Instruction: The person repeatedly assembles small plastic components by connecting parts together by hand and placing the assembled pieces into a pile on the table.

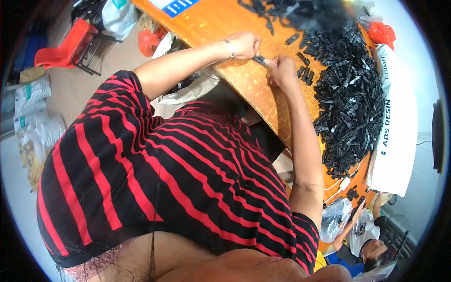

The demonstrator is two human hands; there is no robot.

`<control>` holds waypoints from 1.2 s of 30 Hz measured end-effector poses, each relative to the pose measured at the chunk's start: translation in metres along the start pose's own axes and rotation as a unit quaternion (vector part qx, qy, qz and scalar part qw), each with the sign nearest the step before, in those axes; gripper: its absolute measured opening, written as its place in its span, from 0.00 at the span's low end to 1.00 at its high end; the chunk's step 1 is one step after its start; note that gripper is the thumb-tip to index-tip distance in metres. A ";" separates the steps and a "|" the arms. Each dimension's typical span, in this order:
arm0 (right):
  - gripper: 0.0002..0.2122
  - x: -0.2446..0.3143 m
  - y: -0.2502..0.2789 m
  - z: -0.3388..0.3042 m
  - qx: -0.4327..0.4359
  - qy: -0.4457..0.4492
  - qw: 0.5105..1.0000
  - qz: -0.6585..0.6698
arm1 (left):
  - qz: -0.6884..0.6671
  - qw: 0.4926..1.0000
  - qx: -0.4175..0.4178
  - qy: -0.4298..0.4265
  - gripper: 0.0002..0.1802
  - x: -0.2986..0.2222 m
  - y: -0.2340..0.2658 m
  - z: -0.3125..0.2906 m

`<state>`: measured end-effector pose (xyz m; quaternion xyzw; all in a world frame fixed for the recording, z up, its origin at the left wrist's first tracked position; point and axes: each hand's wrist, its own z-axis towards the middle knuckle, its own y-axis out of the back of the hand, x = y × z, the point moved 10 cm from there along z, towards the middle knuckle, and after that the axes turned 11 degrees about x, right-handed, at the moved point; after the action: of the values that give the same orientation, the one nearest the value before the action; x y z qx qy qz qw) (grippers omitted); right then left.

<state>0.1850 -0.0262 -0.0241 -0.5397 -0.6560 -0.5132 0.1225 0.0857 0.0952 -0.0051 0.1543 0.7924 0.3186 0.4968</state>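
Observation:
Between my two hands, just over the near edge of the orange table, is a small black plastic part. My left hand is closed on its left end, with a bracelet at the wrist. My right hand pinches the other end, thumb against the part. Close by on the right lie a few loose black parts, similar in size. Beyond them spreads a large heap of black plastic parts. What exact kind of part it is, I cannot make out.
A white printed sack lines the table's right side, with a red bag behind it. A blue and white card lies at the far left. Lower right, another person handles something dark. A red chair stands left.

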 end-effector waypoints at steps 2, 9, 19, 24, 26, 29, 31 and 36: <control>0.11 -0.005 -0.002 -0.001 -0.003 -0.002 1.000 -0.010 | -0.002 1.000 0.006 0.005 0.11 0.004 -0.005 -0.002; 0.11 0.026 0.016 -0.047 -0.193 0.171 0.959 -0.120 | -0.031 0.983 -0.055 -0.173 0.17 -0.014 -0.001 -0.025; 0.10 0.046 0.000 -0.083 -0.134 0.284 0.947 -0.069 | -0.076 0.970 -0.053 -0.224 0.15 -0.046 0.010 -0.078; 0.09 0.061 -0.030 -0.088 0.010 0.226 0.973 -0.053 | -0.042 0.985 0.034 -0.166 0.15 -0.008 0.010 -0.100; 0.08 0.053 -0.021 -0.084 0.034 0.216 0.974 -0.065 | 0.044 0.989 0.104 -0.099 0.17 0.012 0.023 -0.118; 0.08 0.044 0.045 -0.087 -0.134 0.255 0.929 -0.231 | 0.072 0.973 0.205 -0.072 0.21 0.065 0.036 -0.136; 0.08 0.035 0.074 -0.085 -0.185 0.175 0.910 -0.327 | 0.014 0.988 0.132 -0.076 0.19 0.063 0.060 -0.127; 0.08 0.007 0.082 -0.052 -0.148 0.138 0.881 -0.428 | 0.162 0.965 -0.103 -0.177 0.13 0.000 0.080 -0.051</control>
<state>0.2299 -0.0730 0.0487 -0.1419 -0.7160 -0.6760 -0.1014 0.0351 0.1372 0.0626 0.2829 0.6190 0.4423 0.5841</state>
